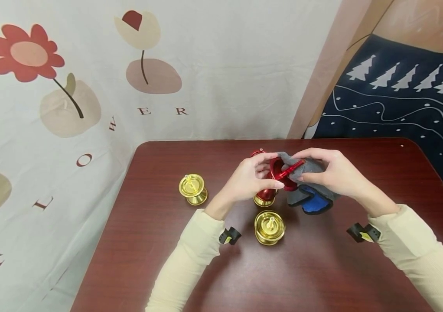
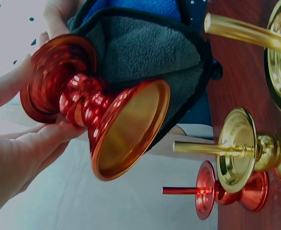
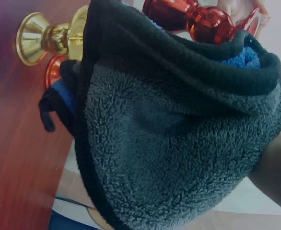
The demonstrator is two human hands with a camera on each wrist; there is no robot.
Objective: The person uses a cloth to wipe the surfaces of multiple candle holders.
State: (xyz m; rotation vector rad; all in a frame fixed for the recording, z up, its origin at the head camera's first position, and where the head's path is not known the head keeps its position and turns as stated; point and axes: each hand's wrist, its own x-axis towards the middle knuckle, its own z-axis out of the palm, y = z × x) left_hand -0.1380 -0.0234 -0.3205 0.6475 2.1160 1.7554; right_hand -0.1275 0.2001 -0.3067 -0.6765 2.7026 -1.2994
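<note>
Red candlestick [image 2: 85, 108]: held above the table, tilted, its spike [image 1: 292, 168] pointing up and rightward in the head view; the gold-toned hollow of the base faces the left-wrist camera.
Grey cloth [image 3: 169, 139]: dark-edged, blue on the reverse; bunched against the dish [image 1: 290, 186], beside the spike, its loose part hanging down.
Left hand [image 1: 250, 180]: fingers and thumb curled about the dish and the stem, gripping the candlestick.
Right hand [image 1: 336, 175]: pinches the cloth between thumb and fingers next to the spike.
Step in hand: judged to be wiping; best done with the left grip firm at the stem and the cloth folded into the dish, following its curve round the foot of the spike. Light pressure along the spike should avoid bending it, and the slick metal probably needs a steady hold.
Front gold holder [image 1: 269, 227]: upright below the work; loose cloth should be kept off it.
Left gold holder [image 1: 193, 189]: upright, well apart.
Standing red holder [image 2: 225, 195]: upright, mostly hidden in the head view.
Table [image 1: 139, 260]: glossy red-brown, bearing the standing holders.
Backdrop [image 1: 221, 86]: pale, flower-printed.
</note>
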